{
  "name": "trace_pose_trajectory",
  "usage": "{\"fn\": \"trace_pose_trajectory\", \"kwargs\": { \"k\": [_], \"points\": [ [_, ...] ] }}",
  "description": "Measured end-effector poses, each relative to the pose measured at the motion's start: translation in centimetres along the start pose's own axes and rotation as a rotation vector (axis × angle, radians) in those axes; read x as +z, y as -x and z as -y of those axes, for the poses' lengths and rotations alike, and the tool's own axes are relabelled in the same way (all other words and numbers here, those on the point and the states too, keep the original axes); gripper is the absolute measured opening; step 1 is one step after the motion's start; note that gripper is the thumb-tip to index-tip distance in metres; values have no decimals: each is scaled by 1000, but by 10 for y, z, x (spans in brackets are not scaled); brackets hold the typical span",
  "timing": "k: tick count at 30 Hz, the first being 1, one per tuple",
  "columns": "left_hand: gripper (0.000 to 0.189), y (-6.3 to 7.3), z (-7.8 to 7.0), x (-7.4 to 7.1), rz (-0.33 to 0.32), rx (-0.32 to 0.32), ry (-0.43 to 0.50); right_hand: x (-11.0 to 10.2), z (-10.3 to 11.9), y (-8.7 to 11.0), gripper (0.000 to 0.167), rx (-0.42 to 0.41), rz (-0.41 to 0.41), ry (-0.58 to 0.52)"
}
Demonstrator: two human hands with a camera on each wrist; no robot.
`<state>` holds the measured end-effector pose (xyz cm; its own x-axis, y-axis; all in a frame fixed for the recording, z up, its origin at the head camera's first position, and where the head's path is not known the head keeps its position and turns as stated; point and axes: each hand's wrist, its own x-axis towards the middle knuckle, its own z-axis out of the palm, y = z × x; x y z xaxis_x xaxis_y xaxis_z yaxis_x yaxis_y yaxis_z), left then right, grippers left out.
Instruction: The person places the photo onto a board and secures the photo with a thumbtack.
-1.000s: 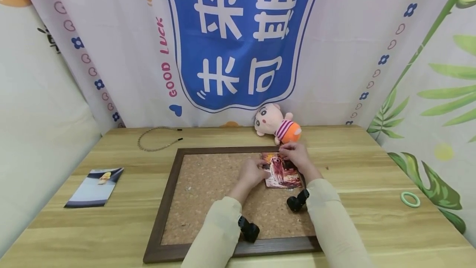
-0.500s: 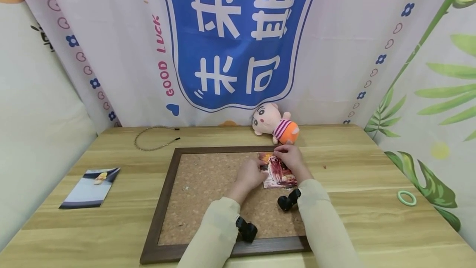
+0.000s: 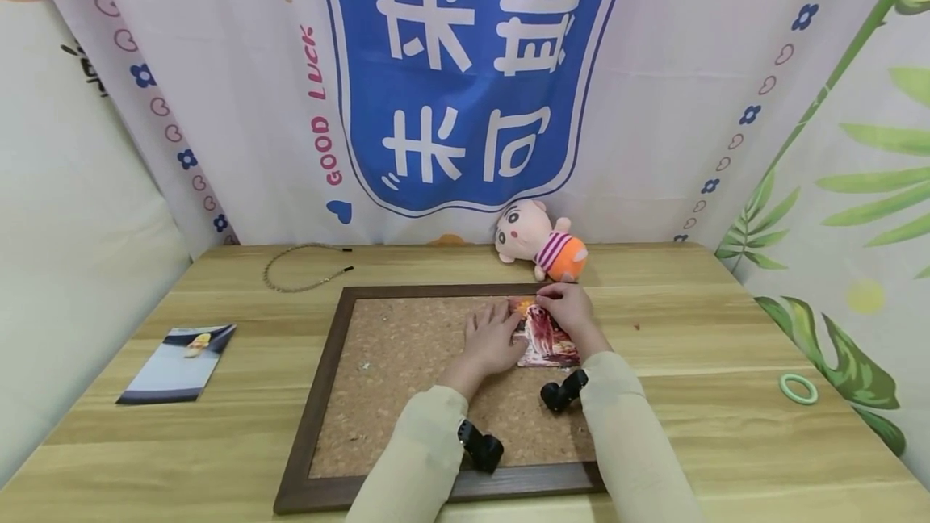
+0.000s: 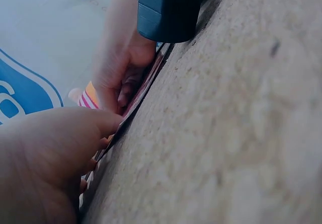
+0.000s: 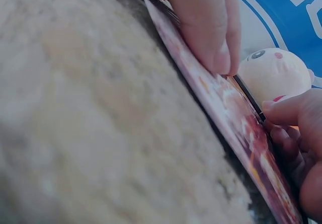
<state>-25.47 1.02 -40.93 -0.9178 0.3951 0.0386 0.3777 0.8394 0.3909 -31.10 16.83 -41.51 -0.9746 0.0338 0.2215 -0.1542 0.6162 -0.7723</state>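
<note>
The left hand [image 3: 494, 341] is resting spread, relaxed fingers along a glossy rectangular reddish dog picture [image 3: 541, 341], which is lying in the far right corner of a brown-framed cork board [image 3: 407, 386]. The right hand [image 3: 570, 311] is bending its fingers at the picture's top; whether they're pinching anything, I can't tell.

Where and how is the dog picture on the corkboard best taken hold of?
Probably by its near edge, coming in low from the front, pinched above and beneath. The dog picture is thin and lies nearly flat; that edge borders bare cork, while the left hand is at its left edge and the right hand at its upper one.
</note>
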Motion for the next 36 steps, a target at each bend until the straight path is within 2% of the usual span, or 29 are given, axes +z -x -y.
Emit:
{"fn": "trace_pose_trajectory", "kwargs": {
  "k": [7,23,30,36],
  "points": [
    [61,0,0,0,49,-24,-14,1,-2,-1,11,-12,-2,32],
    [63,0,0,1,46,-23,-13,-1,4,-1,9,13,31,119],
    [62,1,0,1,45,-30,-8,-1,4,1,11,18,54,94],
    [62,2,1,1,49,-29,0,2,-3,3,15,7,29,79]
  ]
}}
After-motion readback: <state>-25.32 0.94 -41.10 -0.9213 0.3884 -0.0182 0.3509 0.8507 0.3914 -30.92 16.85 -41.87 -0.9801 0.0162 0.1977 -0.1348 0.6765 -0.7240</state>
